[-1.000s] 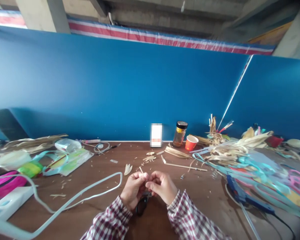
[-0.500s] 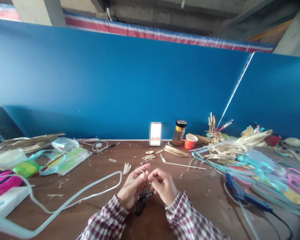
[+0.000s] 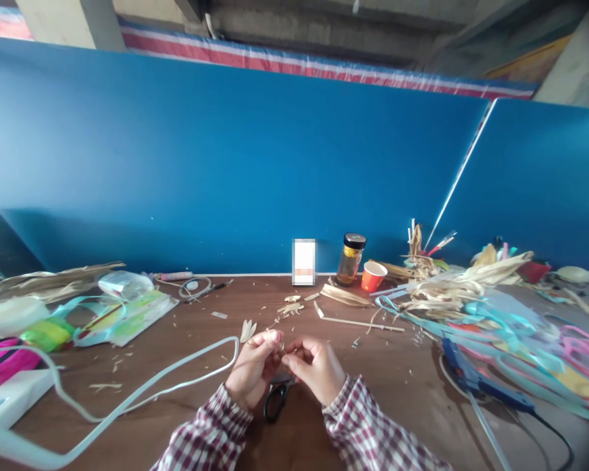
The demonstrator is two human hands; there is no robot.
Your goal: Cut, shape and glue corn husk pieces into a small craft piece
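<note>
My left hand (image 3: 252, 367) and my right hand (image 3: 314, 367) meet just above the brown table (image 3: 186, 405), near its front edge. Both have their fingers pinched on a small pale piece of dried husk (image 3: 276, 340) held between them. Black-handled scissors (image 3: 276, 397) lie on the table right under the hands. Checked red and white sleeves cover both wrists.
A pale blue cord (image 3: 142, 392) loops across the left. Green and pink rolls and a white box sit far left. An amber jar (image 3: 351, 259), an orange cup (image 3: 374, 276) and a husk pile (image 3: 451, 288) stand at the back. A blue glue gun (image 3: 476, 383) lies right among coloured strips.
The thin strip that stuck out between my fingers has been drawn in; my fingertips have closed tighter on the husk piece. The hands stay in the same spot.
</note>
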